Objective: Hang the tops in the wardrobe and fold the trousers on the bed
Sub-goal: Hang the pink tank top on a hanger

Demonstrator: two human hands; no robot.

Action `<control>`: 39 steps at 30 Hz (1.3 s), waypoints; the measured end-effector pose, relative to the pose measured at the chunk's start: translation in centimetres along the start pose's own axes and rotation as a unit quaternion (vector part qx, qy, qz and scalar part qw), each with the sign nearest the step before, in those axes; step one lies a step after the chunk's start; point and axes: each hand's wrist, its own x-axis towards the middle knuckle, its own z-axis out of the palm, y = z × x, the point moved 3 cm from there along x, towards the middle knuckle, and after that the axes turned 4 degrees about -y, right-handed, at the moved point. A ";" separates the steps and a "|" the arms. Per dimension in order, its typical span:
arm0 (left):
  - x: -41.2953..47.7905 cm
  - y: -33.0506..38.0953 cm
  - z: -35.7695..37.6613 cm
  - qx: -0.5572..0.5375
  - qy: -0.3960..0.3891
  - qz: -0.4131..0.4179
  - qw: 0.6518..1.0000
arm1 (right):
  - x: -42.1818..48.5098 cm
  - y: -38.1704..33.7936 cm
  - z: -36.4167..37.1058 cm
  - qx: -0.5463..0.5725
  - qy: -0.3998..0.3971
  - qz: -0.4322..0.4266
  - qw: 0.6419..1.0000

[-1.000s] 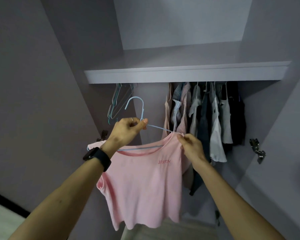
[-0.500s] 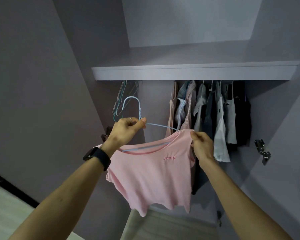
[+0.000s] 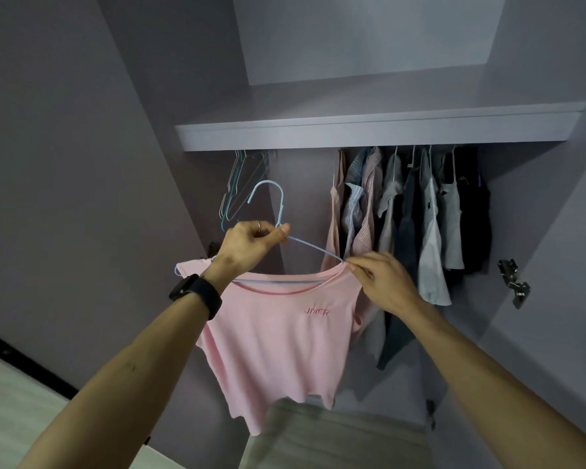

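A pink top (image 3: 278,336) hangs on a light blue hanger (image 3: 271,201) in front of the open wardrobe. My left hand (image 3: 251,247) grips the hanger just below its hook. My right hand (image 3: 383,282) pinches the top's right shoulder at the neckline, where the hanger's arm enters the cloth. The hook is in the air below the rail, between the empty hangers and the hung clothes. The left shoulder of the top sits over the hanger's left end.
Several empty hangers (image 3: 241,187) hang at the rail's left. Several hung garments (image 3: 416,225) fill the right part. A shelf (image 3: 379,130) runs above the rail. A door hinge (image 3: 515,282) juts out at the right. Folded grey cloth (image 3: 335,438) lies below.
My right hand has shifted from the top's outer right edge back to the shoulder by the neckline. The hanger and top sit slightly lower and more level in view.
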 end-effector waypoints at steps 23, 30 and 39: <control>7.7 -5.5 -9.4 0.298 0.090 0.167 0.936 | 2.9 -7.7 6.1 0.043 -0.085 0.252 0.963; 12.9 -3.6 -12.3 0.341 0.181 0.250 0.888 | 6.6 -8.7 11.7 0.123 -0.023 0.333 0.935; 19.6 -7.0 -9.8 0.302 0.229 0.264 0.887 | 12.2 -4.6 16.0 0.220 0.101 0.333 0.911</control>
